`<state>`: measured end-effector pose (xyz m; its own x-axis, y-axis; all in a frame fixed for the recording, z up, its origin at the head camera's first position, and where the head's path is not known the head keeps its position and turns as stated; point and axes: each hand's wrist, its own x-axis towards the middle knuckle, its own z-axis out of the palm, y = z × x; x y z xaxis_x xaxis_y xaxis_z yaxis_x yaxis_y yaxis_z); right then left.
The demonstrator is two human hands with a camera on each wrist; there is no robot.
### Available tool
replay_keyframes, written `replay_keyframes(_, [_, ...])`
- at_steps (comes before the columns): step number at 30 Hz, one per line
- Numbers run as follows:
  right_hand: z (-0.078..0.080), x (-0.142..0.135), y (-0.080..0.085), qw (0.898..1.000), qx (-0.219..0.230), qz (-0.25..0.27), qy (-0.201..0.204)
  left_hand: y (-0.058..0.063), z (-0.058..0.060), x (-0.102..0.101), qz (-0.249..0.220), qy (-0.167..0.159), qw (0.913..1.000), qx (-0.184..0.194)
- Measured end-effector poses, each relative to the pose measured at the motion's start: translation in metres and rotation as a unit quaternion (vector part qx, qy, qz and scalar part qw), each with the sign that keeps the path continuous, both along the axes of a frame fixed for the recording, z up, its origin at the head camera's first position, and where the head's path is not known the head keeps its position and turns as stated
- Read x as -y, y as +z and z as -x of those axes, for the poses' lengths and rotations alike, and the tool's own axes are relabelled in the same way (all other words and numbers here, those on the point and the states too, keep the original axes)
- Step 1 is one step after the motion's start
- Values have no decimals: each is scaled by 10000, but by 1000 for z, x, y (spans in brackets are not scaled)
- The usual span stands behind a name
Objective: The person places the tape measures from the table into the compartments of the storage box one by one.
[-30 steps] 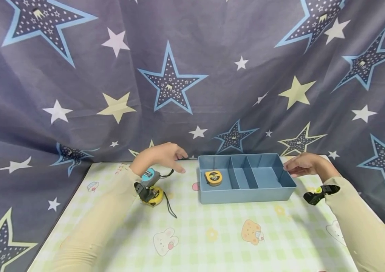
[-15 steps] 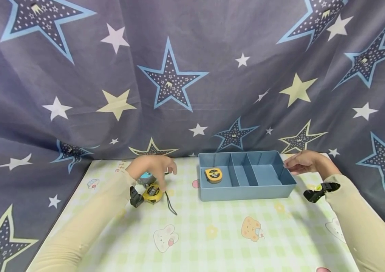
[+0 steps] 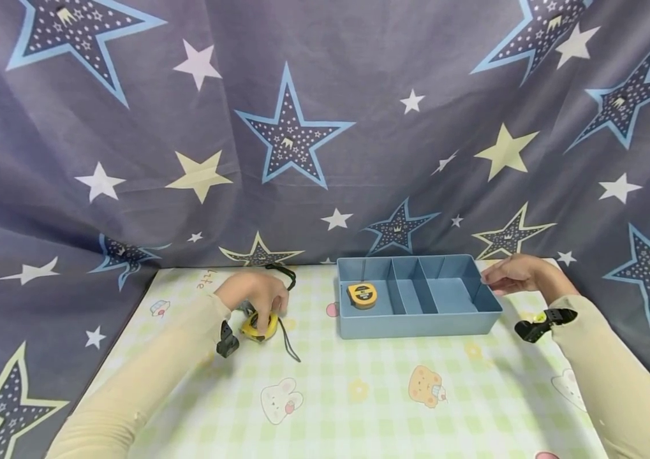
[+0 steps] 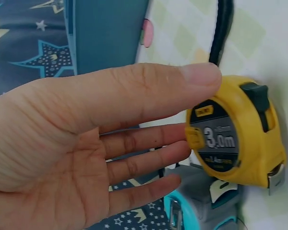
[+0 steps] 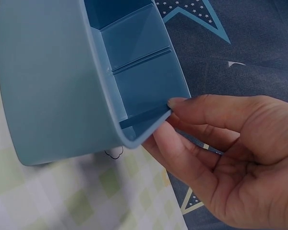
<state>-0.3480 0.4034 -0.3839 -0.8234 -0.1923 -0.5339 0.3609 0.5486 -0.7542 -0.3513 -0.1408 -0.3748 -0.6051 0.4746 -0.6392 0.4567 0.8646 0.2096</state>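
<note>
My left hand [image 3: 256, 296] is low over a yellow 3 m tape measure [image 4: 218, 129] on the tablecloth. In the left wrist view, its thumb overlaps the tape measure's upper edge, and the other fingers reach out nearly straight to its near side. A grey-and-turquoise tape measure [image 4: 187, 201] lies behind it, mostly hidden by the hand in the head view. My right hand [image 3: 511, 274] pinches the right end rim of a blue divided tray [image 5: 57, 96] between thumb and fingers. Inside the tray's left compartment sits another yellow tape measure [image 3: 362, 296].
A light green checked cloth [image 3: 359, 401] covers the table. Behind it hangs a dark curtain with stars [image 3: 302, 223], close to the tray's back. A wrist strap [image 3: 290, 344] from the yellow tape measure trails rightward; another black strap [image 3: 284, 271] lies farther back.
My left hand has come down and slightly left onto the yellow tape measure. The right hand keeps its hold on the tray, which stays in place.
</note>
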Motion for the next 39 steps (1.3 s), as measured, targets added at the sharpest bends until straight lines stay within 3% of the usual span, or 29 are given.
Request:
replay_keyframes(7, [1, 2, 1, 10000, 39, -13, 2, -6, -4, 1, 64, 179, 9998, 51])
replay_keyframes(14, [0, -2, -1, 10000, 51, 25, -10, -13, -5, -2, 233, 43, 9997, -9])
replay_keyframes(21, [1, -1, 0, 10000, -26, -51, 23, -21, -5, 1, 210, 112, 9997, -30])
replay_keyframes(32, [-1, -1, 0, 9999, 37, -93, -51, -27, -8, 4, -437, 10, 9984, -369])
replay_keyframes(39, [-1, 0, 0, 10000, -36, 22, -75, -32, -3, 2, -759, 239, 9945, -680])
